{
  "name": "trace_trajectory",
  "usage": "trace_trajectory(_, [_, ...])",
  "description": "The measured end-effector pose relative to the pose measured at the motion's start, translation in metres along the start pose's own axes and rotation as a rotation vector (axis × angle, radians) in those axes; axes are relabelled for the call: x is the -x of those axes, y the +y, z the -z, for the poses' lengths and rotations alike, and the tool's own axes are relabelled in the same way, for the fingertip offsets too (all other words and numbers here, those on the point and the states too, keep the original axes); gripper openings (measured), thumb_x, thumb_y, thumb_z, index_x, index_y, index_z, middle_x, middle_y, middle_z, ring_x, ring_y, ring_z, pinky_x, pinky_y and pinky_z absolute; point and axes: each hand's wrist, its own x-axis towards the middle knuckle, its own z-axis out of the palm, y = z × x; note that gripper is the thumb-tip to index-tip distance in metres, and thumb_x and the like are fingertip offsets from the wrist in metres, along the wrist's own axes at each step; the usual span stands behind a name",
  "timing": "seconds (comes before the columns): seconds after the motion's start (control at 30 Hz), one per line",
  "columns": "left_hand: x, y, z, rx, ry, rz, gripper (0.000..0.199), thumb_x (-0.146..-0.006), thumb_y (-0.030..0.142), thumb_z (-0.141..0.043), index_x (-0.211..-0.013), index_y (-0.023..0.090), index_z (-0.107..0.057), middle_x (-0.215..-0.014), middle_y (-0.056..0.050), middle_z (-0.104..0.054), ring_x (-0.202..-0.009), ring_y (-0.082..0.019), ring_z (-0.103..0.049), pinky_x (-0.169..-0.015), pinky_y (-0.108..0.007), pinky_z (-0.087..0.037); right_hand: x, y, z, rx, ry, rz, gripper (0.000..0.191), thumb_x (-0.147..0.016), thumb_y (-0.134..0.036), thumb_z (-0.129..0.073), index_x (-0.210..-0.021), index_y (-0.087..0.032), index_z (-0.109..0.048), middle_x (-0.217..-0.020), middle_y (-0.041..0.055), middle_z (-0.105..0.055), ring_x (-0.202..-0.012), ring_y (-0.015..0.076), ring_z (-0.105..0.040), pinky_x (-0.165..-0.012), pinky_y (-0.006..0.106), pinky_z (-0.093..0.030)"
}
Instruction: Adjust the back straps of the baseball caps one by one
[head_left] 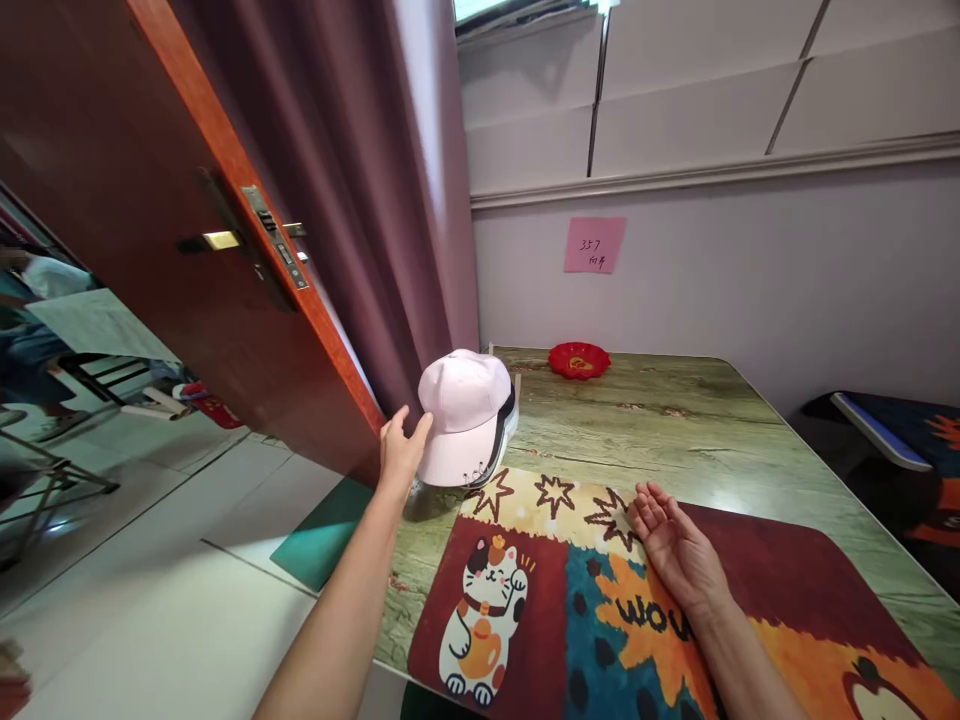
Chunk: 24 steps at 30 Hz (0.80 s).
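Observation:
A pale pink baseball cap sits at the table's left end, on top of a stack. The dark edge of a black cap and something white show beneath it. Beside the pink cap's left edge is my left hand, fingers apart; whether a fingertip touches the cap I cannot tell. My right hand rests palm up over the colourful mat, its fingers loosely bent with nothing in them. The mat carries a cat figure, star shapes and lettering.
The green wood-grain table holds a red scalloped dish at the back. A pink paper note is stuck to the wall. To the left stand a brown door and a purple curtain. Part of a person shows at far left.

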Motion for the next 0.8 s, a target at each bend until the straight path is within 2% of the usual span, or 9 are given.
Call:
trace_trajectory(0.03, [0.001, 0.009, -0.004, -0.122, 0.009, -0.129, 0.074, -0.077, 0.043, -0.078, -0.143, 0.019, -0.054, -0.152, -0.020, -0.045, -0.140, -0.035, -0.046, -0.116, -0.046, -0.038, 0.000, 0.000, 0.000, 0.000, 0.000, 0.000, 0.022, -0.087, -0.029, -0.072, -0.108, -0.022, -0.072, -0.110, 0.0032, -0.075, -0.095, 0.0134, -0.073, -0.089, 0.027, -0.062])
trace_trajectory(0.1, [0.004, 0.028, -0.017, -0.335, -0.016, -0.346, 0.088, -0.079, 0.052, -0.075, -0.154, 0.023, -0.039, -0.165, -0.018, -0.024, -0.150, -0.037, -0.030, -0.122, -0.049, -0.028, 0.000, 0.001, 0.001, 0.006, -0.006, 0.006, 0.022, -0.087, -0.030, -0.073, -0.108, -0.022, -0.072, -0.110, 0.0030, -0.075, -0.096, 0.0134, -0.072, -0.090, 0.027, -0.062])
trace_trajectory(0.17, [0.006, 0.045, -0.034, -0.457, -0.087, -0.449, 0.097, -0.077, 0.056, -0.074, -0.158, 0.024, -0.032, -0.167, -0.017, -0.017, -0.152, -0.039, -0.023, -0.122, -0.050, -0.027, 0.000, 0.001, 0.002, 0.020, -0.014, 0.017, 0.024, -0.086, -0.031, -0.074, -0.108, -0.023, -0.072, -0.110, 0.0026, -0.075, -0.097, 0.0133, -0.072, -0.090, 0.027, -0.062])
trace_trajectory(0.3, [0.003, 0.066, -0.071, -0.647, -0.140, -0.505, 0.096, -0.078, 0.057, -0.071, -0.159, 0.023, -0.031, -0.167, -0.019, -0.018, -0.152, -0.044, -0.018, -0.119, -0.062, -0.025, 0.000, 0.001, 0.001, 0.028, -0.010, 0.010, 0.027, -0.083, -0.033, -0.077, -0.108, -0.023, -0.072, -0.110, 0.0023, -0.075, -0.096, 0.0133, -0.072, -0.090, 0.026, -0.061])
trace_trajectory(0.43, [-0.009, 0.068, -0.096, -0.822, -0.228, -0.576, 0.081, -0.084, 0.059, -0.064, -0.155, 0.028, -0.039, -0.167, -0.015, -0.021, -0.153, -0.046, -0.013, -0.113, -0.076, -0.019, 0.000, 0.000, -0.002, 0.027, -0.004, 0.002, 0.031, -0.081, -0.033, -0.079, -0.109, -0.023, -0.072, -0.110, 0.0022, -0.075, -0.096, 0.0137, -0.072, -0.091, 0.027, -0.062])
trace_trajectory(0.6, [-0.023, 0.056, -0.105, -0.956, -0.255, -0.539, 0.078, -0.083, 0.062, -0.062, -0.153, 0.034, -0.041, -0.167, -0.011, -0.023, -0.152, -0.045, -0.017, -0.111, -0.076, -0.023, 0.000, -0.001, -0.005, 0.041, -0.019, -0.003, 0.030, -0.080, -0.035, -0.081, -0.107, -0.023, -0.073, -0.109, 0.0021, -0.075, -0.096, 0.0139, -0.073, -0.091, 0.028, -0.061])
trace_trajectory(0.8, [-0.028, 0.047, -0.105, -0.950, -0.250, -0.533, 0.076, -0.083, 0.064, -0.061, -0.151, 0.036, -0.044, -0.166, -0.010, -0.025, -0.148, -0.044, -0.027, -0.112, -0.072, -0.026, -0.001, -0.002, -0.009, 0.060, -0.063, -0.035, 0.033, -0.082, -0.039, -0.079, -0.110, -0.022, -0.073, -0.110, 0.0038, -0.075, -0.097, 0.0137, -0.072, -0.091, 0.027, -0.061])
